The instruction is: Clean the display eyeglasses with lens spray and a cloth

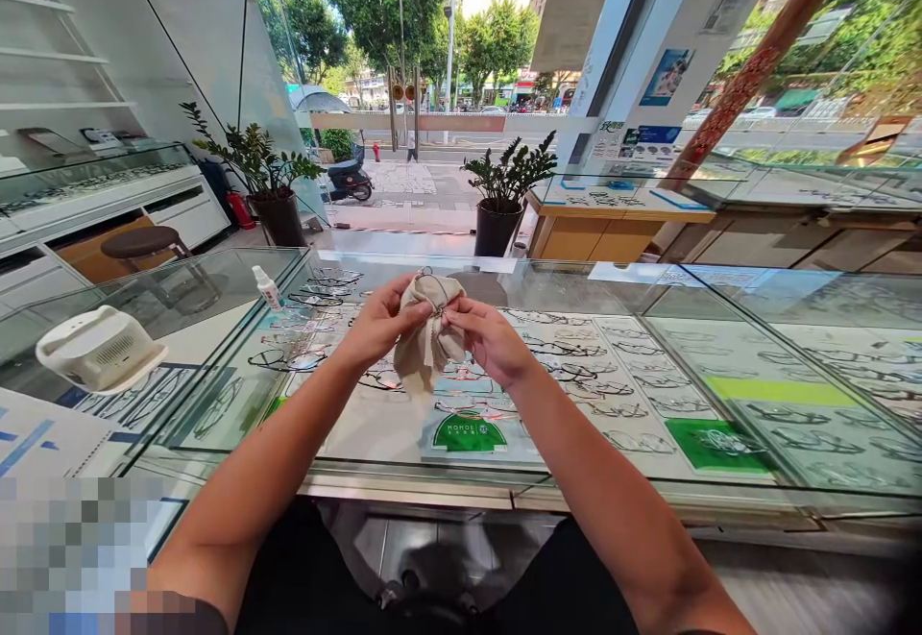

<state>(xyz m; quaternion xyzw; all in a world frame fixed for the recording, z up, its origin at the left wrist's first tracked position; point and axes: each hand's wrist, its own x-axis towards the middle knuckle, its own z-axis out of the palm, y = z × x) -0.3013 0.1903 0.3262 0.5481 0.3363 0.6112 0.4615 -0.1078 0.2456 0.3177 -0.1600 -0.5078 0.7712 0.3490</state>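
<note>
Both hands meet above the glass display counter (591, 481). My left hand (378, 323) is closed on a beige cleaning cloth (426, 347) that hangs down between the hands. My right hand (490, 337) pinches a thin-framed pair of glasses (436, 313), mostly wrapped in the cloth; only a bit of the metal frame shows. Under the glass lie rows of eyeglass frames (576, 366).
A small white spray bottle (266, 287) stands on the counter to the left. A white device (97, 349) sits on the left side counter. Green brand cards (468, 433) lie inside the case. Potted plants (504, 193) and more display counters stand beyond.
</note>
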